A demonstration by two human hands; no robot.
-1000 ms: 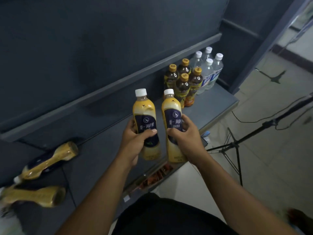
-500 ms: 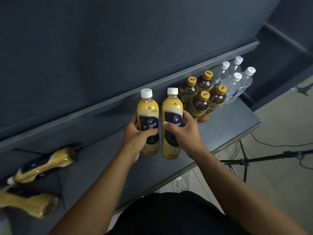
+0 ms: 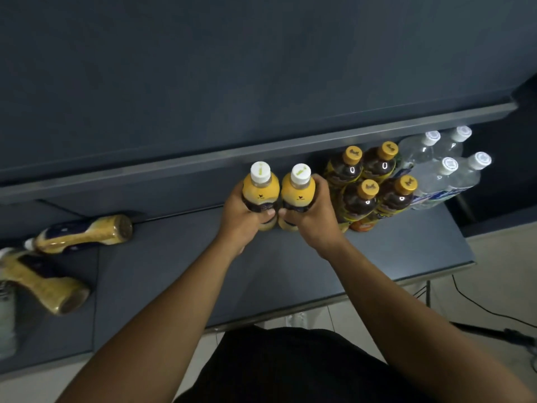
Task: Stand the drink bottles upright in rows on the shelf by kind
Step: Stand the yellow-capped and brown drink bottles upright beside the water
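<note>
Two yellow milk-tea bottles with white caps stand upright side by side on the dark shelf [image 3: 290, 274]. My left hand [image 3: 242, 221] is wrapped around the left yellow bottle [image 3: 260, 189]. My right hand [image 3: 312, 218] grips the right yellow bottle [image 3: 298, 190]. Directly to their right stand several dark tea bottles with orange caps [image 3: 360, 199], then several clear water bottles with white caps [image 3: 441, 175]. Two more yellow bottles lie on their sides at the far left: the lying bottle further back [image 3: 84, 234] and the nearer lying bottle [image 3: 43, 283].
An upper shelf lip [image 3: 261, 152] overhangs the back of the lower shelf. A pale bottle [image 3: 5, 321] is partly cut off at the left edge. A black cable and stand [image 3: 494, 324] lie on the tiled floor at the right.
Both hands have carried the two yellow bottles further back and to the right, up beside the dark tea bottles. The view has tilted to look more steeply down at the shelf.
</note>
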